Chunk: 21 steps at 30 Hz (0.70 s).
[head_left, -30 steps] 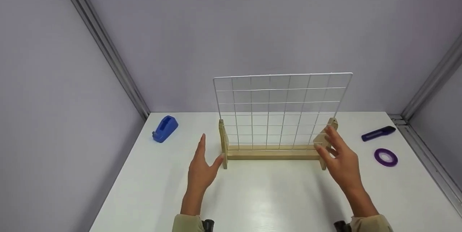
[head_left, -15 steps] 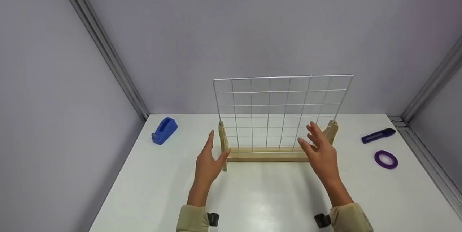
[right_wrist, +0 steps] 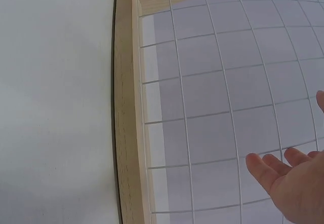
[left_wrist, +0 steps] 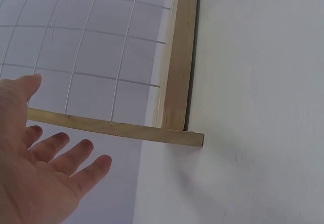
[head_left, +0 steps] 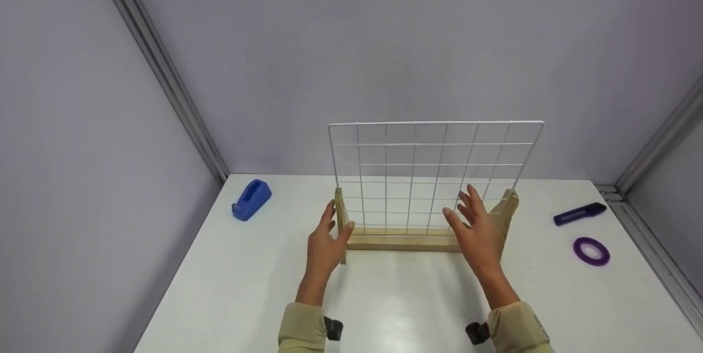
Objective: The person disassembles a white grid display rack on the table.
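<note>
A white wire grid panel stands upright in a light wooden stand at the middle of the white table. My left hand is open at the stand's left post, fingers to the left of it and thumb to the right. In the left wrist view the wooden foot bar runs between thumb and fingers of that hand; no grip shows. My right hand is open with fingers spread, just in front of the grid's lower right part, left of the right post. Its fingertips show against the grid.
A blue tape dispenser sits at the table's far left. On the right lie a dark blue cutter and a purple tape roll. Grey walls with metal corner rails enclose the table on three sides.
Both hands have moved forward and inward. The right hand went left from the right post to in front of the grid. The left hand closed in on the left post.
</note>
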Each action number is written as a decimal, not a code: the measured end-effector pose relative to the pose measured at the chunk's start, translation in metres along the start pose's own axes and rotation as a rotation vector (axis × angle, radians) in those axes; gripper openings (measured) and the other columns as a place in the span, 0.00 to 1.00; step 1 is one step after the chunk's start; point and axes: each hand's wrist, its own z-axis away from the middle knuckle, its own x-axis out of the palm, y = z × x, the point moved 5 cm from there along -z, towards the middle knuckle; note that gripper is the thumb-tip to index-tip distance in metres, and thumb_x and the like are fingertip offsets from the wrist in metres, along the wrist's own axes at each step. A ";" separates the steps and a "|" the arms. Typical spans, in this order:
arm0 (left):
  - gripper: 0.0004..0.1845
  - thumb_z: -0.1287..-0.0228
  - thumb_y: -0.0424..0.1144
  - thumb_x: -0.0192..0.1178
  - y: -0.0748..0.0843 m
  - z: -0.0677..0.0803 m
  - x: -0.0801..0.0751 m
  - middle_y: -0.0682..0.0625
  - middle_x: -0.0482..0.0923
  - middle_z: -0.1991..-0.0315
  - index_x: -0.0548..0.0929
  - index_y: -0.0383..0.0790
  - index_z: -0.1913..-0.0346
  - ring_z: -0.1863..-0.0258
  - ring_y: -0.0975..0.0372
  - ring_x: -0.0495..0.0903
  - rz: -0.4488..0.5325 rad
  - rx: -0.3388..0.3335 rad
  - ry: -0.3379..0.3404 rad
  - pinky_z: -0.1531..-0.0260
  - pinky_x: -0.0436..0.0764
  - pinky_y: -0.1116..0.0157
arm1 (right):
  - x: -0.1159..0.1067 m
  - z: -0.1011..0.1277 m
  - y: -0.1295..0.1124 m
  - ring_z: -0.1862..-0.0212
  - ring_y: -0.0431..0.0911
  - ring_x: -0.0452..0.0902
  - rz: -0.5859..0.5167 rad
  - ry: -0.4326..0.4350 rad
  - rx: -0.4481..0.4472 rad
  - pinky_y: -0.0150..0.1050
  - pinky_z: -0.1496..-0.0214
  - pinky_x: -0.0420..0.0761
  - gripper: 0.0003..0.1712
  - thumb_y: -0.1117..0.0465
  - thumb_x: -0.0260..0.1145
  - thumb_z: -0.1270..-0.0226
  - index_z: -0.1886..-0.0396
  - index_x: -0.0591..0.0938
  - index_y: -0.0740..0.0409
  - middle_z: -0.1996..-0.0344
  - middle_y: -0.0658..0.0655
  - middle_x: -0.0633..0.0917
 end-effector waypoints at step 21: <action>0.31 0.23 0.43 0.57 -0.006 -0.013 0.010 0.43 0.68 0.26 0.64 0.45 0.22 0.34 0.46 0.78 0.043 0.044 0.096 0.40 0.81 0.49 | 0.024 -0.016 0.008 0.26 0.61 0.68 -0.044 0.142 0.005 0.56 0.24 0.68 0.44 0.47 0.66 0.27 0.19 0.57 0.52 0.22 0.57 0.66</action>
